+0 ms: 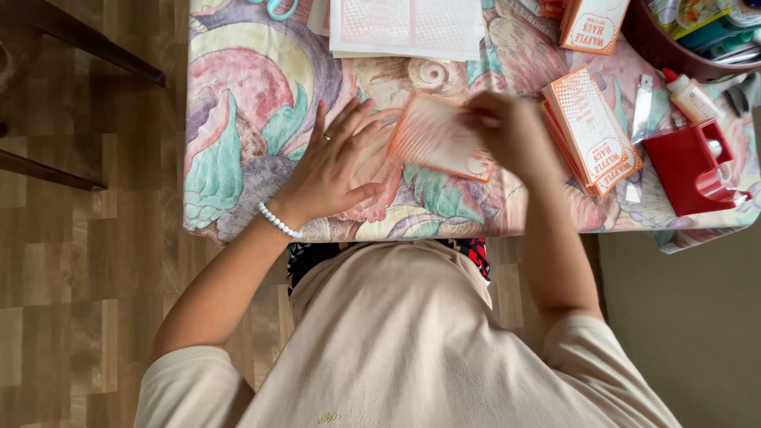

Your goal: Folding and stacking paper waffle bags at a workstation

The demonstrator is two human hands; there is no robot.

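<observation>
An orange-and-white paper bag point(436, 139) is lying flat and slightly tilted near the front middle of the worktop point(238, 182), which is covered in a cloth patterned with large shells in pink, green and cream. The right hand point(507, 131) is resting on the bag's right end, blurred, with its fingers curled over the upper right corner as if pinching it; how firmly it is gripping cannot be told. The left hand point(333, 166) is lying open just beside the bag's left edge, palm down and fingers spread on the cloth, wearing a ring and a white bead bracelet point(279, 222) at the wrist.

Just to the right of the right hand, a stack of finished orange bags point(593, 131) is sitting fanned on the worktop. Beyond it, a metal strip point(642, 111), a white glue bottle point(691, 95) with a red tip and a red tape dispenser point(688, 166) are lying close together near the right edge. At the far edge, flat printed sheets point(408, 28) are lying beside more orange bags point(593, 24), and a dark basket point(666, 51) of supplies is occupying the far right corner.
</observation>
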